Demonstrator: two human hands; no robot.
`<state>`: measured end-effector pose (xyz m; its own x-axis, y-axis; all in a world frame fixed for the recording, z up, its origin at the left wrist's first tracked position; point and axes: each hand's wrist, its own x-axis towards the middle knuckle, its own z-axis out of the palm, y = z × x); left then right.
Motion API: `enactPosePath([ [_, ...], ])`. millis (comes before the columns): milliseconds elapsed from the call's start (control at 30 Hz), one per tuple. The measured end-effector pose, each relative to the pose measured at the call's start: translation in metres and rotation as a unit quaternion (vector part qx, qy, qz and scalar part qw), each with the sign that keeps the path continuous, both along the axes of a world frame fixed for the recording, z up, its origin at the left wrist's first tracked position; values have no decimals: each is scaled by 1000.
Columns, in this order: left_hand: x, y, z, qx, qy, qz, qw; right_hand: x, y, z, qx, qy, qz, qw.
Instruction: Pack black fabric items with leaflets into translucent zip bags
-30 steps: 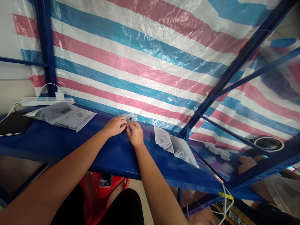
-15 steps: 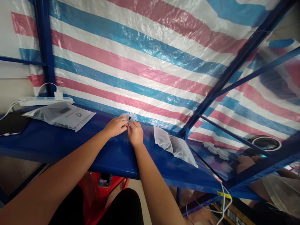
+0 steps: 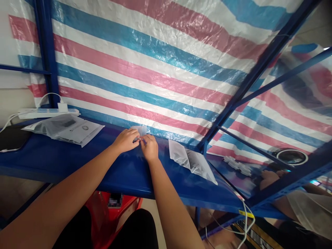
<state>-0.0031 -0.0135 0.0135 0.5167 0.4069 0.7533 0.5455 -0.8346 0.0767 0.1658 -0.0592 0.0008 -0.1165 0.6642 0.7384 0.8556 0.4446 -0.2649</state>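
Note:
Both hands meet over the far part of the blue table. My left hand is closed, with a small dark item showing at its fingertips; its kind is too small to tell. Fingertips of my right hand are pinched together against those of the left, and what they grip is hidden. Just behind the fingers, a small translucent bag lies near the striped sheet, partly covered by my left hand.
Frosted bags lie at right, and a larger printed bag at left. Beside it are a power strip and a dark tablet-like device. A blue frame post and striped sheet bound the table. Another person's hand shows beyond.
The dark spot seen behind my fingers on the small bag is gone from there. A dark item now shows at my left fingertips. Both hands stay in nearly the same place.

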Motion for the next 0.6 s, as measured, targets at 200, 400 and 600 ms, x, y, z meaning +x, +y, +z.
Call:
enactPosePath([
  [200,2,1,0,1,5,-12,1000,0,0,0,0,-14,-1,1000],
  [400,7,-7,4,16,-5,-31,999,6,-1,2,12,-48,-53,997],
  [600,13,-15,7,56,-15,-51,997,13,2,2,11,-81,-130,988],
])
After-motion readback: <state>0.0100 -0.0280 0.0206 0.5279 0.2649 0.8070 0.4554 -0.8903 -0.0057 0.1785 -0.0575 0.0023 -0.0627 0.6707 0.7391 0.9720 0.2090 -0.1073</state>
